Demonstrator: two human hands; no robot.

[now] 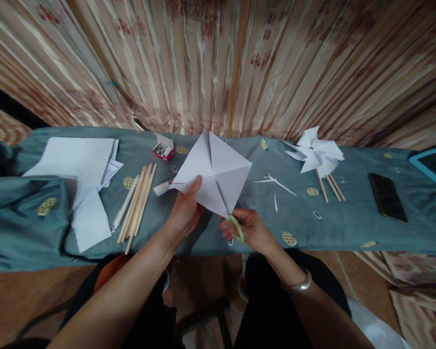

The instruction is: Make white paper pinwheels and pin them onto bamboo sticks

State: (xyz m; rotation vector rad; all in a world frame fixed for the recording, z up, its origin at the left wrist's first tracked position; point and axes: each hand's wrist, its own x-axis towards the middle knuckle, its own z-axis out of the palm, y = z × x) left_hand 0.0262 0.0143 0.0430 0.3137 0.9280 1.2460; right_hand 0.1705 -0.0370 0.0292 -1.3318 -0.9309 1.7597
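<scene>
My left hand pinches a white paper square near its left side, thumb on top and the other fingers beneath. Slits run in from the paper's corners toward its middle, and faint creases cross it. Scissors with pale green handles are in my right hand, closed around the loops. Their blades sit at the paper's lower corner, where a slit opens, and are mostly hidden. Thin white paper slivers lie on the cloth to the right of the sheet.
Wooden sticks, a white pen, white paper sheets and a small red box of metal pins are on the left. Rightward lie paper pinwheels on sticks, a dark phone and a blue-framed device. A curtain hangs behind.
</scene>
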